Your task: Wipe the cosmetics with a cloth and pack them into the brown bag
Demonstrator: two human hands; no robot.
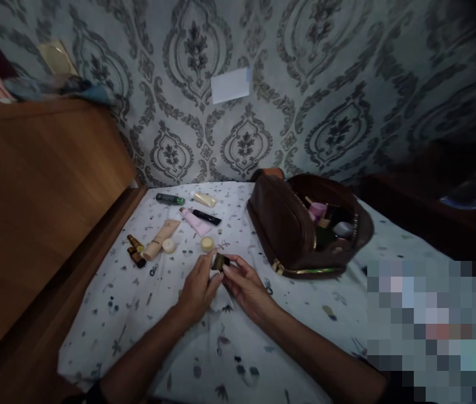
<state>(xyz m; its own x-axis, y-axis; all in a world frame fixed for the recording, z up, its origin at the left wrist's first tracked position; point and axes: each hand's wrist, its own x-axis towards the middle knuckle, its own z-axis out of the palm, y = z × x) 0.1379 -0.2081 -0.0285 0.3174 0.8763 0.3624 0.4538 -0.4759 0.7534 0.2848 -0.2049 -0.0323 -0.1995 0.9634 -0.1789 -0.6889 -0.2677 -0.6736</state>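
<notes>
Between my left hand [198, 287] and my right hand [246, 285] is a small dark bottle [221, 262], pinched by the fingers of both. A round yellowish jar [207, 243] sits just beyond my left fingers. Further left lie a peach tube [161, 240], a small white jar [169, 245] and two small brown bottles [135, 251]. Behind them are a pink tube [195, 222], a black tube [207, 217], a cream tube [204, 199] and a dark green tube [170, 199].
An open brown bag [282, 224] with cosmetics inside stands right of my hands on the patterned white cloth [204, 348]. A wooden cabinet [44, 185] borders the left side. A patterned wall [241, 129] rises behind.
</notes>
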